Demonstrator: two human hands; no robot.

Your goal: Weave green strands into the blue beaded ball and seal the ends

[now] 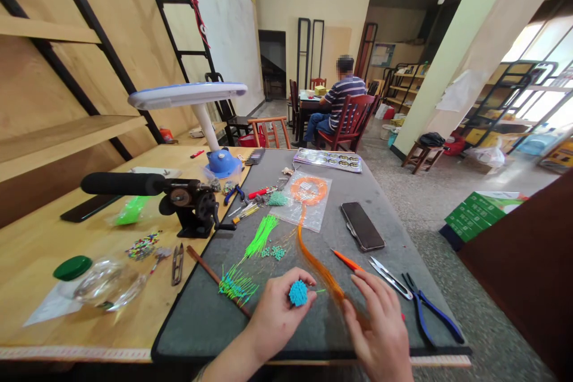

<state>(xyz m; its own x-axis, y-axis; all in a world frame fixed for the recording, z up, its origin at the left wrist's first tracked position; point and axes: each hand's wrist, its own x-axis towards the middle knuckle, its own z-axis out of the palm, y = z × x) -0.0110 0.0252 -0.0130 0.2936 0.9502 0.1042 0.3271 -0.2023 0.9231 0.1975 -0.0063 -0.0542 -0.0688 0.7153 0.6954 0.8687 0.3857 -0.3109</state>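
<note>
My left hand (276, 310) is closed around a small blue bead cluster (298, 293), pinched between thumb and fingers above the grey mat (210, 316). My right hand (378, 325) lies flat with fingers stretched out, resting on a bundle of orange strands (320, 268) that runs back to an orange coil (308, 190) on a plastic bag. Green strands (259, 237) and loose teal beads (274, 252) lie just beyond my left hand. An orange-handled tool (345, 259) lies by my right fingertips.
Small scissors (390, 277), blue pliers (432, 310) and a phone (362, 225) lie at the right. A black hand-crank device (194, 206), a desk lamp (210, 125), snips (177, 264) and a green lid (72, 267) stand left. A seated person (338, 104) is far back.
</note>
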